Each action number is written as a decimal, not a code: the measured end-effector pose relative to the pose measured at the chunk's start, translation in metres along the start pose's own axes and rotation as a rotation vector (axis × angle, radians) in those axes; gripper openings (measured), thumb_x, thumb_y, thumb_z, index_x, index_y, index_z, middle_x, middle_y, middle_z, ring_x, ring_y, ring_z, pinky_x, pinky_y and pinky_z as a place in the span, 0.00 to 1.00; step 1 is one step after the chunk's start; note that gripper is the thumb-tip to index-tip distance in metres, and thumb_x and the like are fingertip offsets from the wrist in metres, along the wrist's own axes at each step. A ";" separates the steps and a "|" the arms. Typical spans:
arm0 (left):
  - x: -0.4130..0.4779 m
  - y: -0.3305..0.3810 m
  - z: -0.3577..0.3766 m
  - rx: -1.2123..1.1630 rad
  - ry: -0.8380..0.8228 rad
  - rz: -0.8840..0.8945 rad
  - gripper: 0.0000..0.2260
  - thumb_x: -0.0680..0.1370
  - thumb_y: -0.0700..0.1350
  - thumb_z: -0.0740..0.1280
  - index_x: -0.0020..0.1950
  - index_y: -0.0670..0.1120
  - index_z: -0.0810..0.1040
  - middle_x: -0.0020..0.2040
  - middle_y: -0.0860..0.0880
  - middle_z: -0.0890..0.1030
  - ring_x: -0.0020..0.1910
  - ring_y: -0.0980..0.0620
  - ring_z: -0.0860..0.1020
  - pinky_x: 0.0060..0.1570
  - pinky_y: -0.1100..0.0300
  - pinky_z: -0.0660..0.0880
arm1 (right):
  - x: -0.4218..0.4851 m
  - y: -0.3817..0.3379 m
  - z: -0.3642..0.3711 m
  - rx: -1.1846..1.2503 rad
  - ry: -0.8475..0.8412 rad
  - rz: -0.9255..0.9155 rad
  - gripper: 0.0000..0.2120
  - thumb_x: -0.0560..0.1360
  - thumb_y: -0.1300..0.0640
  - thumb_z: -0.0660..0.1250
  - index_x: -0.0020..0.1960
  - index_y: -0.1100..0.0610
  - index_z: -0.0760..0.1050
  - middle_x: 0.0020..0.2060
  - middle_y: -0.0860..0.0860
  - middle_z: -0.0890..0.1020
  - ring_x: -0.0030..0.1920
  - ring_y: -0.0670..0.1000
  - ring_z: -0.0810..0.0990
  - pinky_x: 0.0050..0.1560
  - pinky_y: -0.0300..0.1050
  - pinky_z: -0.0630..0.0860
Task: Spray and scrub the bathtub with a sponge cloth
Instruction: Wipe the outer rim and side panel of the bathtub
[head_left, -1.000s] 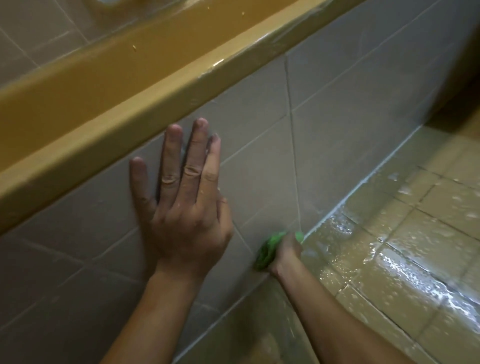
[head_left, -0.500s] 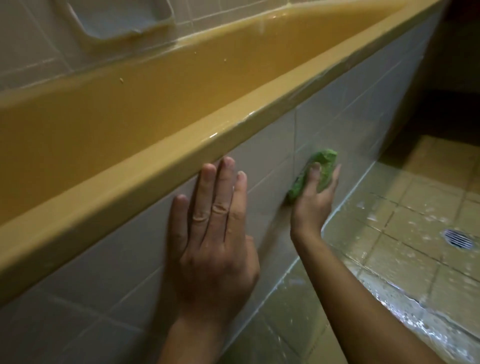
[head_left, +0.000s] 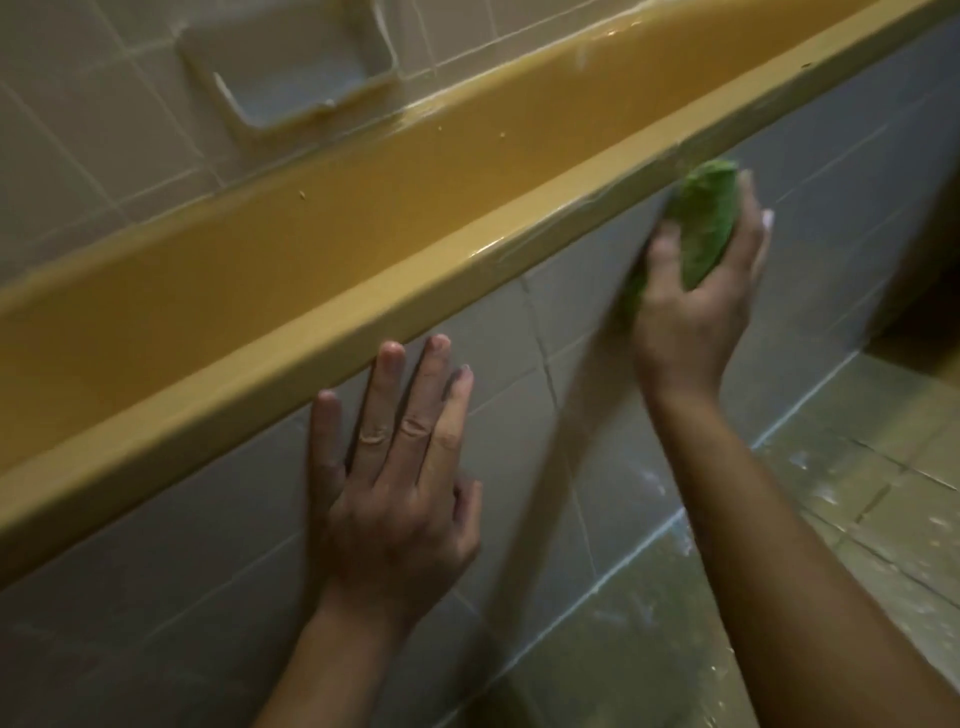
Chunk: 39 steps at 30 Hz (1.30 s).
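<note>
The yellow bathtub (head_left: 322, 249) runs diagonally from lower left to upper right, with a wet glossy rim. Its outer side is a grey tiled panel (head_left: 524, 332). My left hand (head_left: 395, 483) lies flat on that panel just under the rim, fingers straight and pointing up. My right hand (head_left: 696, 306) grips a green sponge cloth (head_left: 704, 228) and presses it against the tiled panel right below the rim, further right. The picture is slightly blurred around the right hand.
A recessed soap dish (head_left: 291, 67) sits in the tiled wall behind the tub. Wet tan floor tiles (head_left: 831, 509) with white suds lie at the lower right, meeting the panel along a pale grout line.
My right hand has carried the green cloth from the foot of the panel by the floor up to just under the rim. The left hand stays flat on the panel.
</note>
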<state>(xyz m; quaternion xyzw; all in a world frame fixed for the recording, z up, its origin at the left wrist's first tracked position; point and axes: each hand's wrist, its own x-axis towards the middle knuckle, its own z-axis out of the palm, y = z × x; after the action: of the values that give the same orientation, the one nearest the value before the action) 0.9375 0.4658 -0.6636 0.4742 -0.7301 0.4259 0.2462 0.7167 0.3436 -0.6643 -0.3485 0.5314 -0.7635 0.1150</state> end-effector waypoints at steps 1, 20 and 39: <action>0.008 0.003 0.002 0.014 -0.003 0.022 0.27 0.79 0.45 0.59 0.79 0.44 0.71 0.82 0.46 0.64 0.84 0.45 0.56 0.82 0.41 0.46 | 0.026 0.004 -0.003 0.035 0.060 0.081 0.32 0.75 0.40 0.62 0.79 0.45 0.64 0.77 0.54 0.69 0.75 0.53 0.70 0.72 0.41 0.69; 0.080 0.068 0.026 0.219 -0.241 0.180 0.35 0.75 0.45 0.69 0.81 0.40 0.63 0.82 0.43 0.59 0.85 0.45 0.48 0.81 0.42 0.44 | 0.051 0.014 0.000 0.141 0.086 0.042 0.24 0.83 0.49 0.64 0.74 0.62 0.72 0.74 0.67 0.69 0.76 0.67 0.66 0.74 0.63 0.65; 0.067 0.068 0.044 0.046 -0.077 0.185 0.23 0.79 0.39 0.61 0.75 0.40 0.74 0.78 0.44 0.69 0.82 0.46 0.62 0.82 0.48 0.54 | -0.015 0.041 -0.012 0.079 -0.164 -0.402 0.21 0.83 0.50 0.63 0.74 0.55 0.70 0.74 0.63 0.69 0.76 0.70 0.66 0.75 0.71 0.61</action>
<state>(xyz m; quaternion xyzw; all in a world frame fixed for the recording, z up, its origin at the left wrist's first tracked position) 0.8491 0.4080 -0.6616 0.4262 -0.7698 0.4450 0.1667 0.7117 0.3434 -0.7089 -0.5036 0.4099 -0.7603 0.0169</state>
